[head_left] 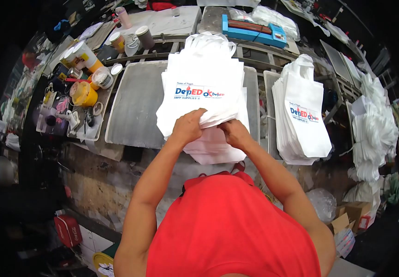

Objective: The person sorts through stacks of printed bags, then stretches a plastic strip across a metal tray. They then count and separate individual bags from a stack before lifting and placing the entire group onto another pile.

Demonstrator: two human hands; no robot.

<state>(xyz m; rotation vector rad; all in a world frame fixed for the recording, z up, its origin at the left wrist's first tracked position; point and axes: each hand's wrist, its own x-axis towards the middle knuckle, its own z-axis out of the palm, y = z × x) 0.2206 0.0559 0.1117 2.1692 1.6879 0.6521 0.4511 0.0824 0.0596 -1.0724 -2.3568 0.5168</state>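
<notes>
A pile of white tote bags (pixel 199 74), printed in blue and red, lies in front of me with its handles pointing away. My left hand (pixel 189 125) is closed on the lower edge of the upper bags, thumb on top. Beside it, my right hand (pixel 235 134) grips the same edge near the right corner, its fingertips partly hidden under the fabric. That edge is lifted a little, and more white bags (pixel 215 150) show below it, overhanging the front of the grey board (pixel 137 106).
A second stack of printed bags (pixel 298 115) lies to the right. Left are a yellow tub (pixel 84 94) and several paint containers. Behind stands a blue machine (pixel 255 31). More white bags (pixel 372 129) hang at far right, above an open cardboard box (pixel 349 214).
</notes>
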